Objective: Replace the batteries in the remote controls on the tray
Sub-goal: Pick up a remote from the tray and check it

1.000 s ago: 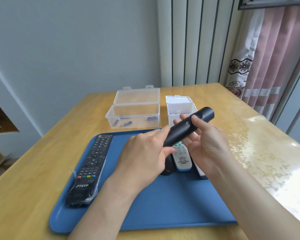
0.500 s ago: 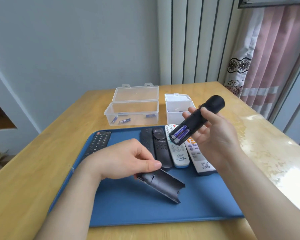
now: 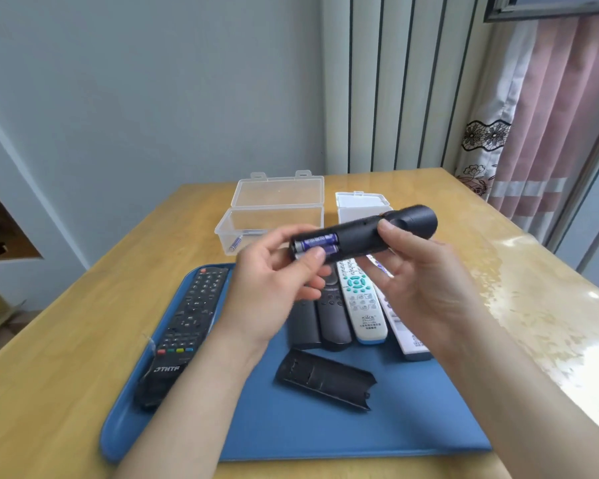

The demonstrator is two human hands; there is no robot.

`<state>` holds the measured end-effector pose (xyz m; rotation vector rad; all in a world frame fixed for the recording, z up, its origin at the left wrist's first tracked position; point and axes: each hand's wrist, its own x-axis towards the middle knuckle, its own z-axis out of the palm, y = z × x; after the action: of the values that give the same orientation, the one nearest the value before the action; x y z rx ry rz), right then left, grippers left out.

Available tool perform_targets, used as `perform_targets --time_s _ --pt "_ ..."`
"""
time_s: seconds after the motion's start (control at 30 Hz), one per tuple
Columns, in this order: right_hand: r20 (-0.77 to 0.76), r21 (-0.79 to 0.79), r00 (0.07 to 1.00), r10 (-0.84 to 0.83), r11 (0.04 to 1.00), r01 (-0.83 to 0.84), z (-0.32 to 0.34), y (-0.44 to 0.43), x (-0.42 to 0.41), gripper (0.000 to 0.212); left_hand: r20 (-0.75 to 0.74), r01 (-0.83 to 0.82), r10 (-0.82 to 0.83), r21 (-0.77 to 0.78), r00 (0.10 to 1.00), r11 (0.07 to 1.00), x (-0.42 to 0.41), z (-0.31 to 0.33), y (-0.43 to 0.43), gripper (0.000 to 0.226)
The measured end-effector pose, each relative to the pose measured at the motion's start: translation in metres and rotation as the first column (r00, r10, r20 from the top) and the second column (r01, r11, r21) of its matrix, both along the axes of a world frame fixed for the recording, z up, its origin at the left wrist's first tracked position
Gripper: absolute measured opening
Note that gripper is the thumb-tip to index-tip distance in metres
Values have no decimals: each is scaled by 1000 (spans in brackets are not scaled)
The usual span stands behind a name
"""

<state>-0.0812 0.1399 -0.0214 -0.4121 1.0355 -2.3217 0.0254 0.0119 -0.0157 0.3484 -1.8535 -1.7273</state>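
Grips the remote (image 3: 360, 236) in the right hand (image 3: 426, 281) above the tray (image 3: 325, 433), bay turned up to bare the batteries (image 3: 317, 244) — pinches its open end with the left hand (image 3: 274, 281), thumb on the nearer cell, seemingly to lever it out. Has the cover (image 3: 325, 382) lying flat on the tray — handy for refitting.

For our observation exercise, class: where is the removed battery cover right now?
In the head view, the battery cover lies on the blue tray near its middle, just on the near side of the row of remotes.

wooden table (image 3: 66, 340), blue tray (image 3: 291, 430), two boxes (image 3: 277, 216)
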Motion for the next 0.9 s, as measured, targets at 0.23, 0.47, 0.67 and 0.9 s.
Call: perform_targets --time_s 0.23,0.47,0.67,0.9 --pt "-280 415 903 326 889 -192 2 4 7 24 -179 -113 136 136 974 984 1 2 -10 13" --pt "-337 494 850 406 845 -208 0 -10 32 30 -180 -100 97 -9 979 995 -3 -3 2 22" --pt "-198 441 914 354 865 -239 1 -14 35 28 -193 -124 112 -49 975 991 -3 -2 3 24" --pt "-131 398 927 351 875 -275 2 -16 38 35 -194 -142 127 -62 973 988 0 1 5 25"
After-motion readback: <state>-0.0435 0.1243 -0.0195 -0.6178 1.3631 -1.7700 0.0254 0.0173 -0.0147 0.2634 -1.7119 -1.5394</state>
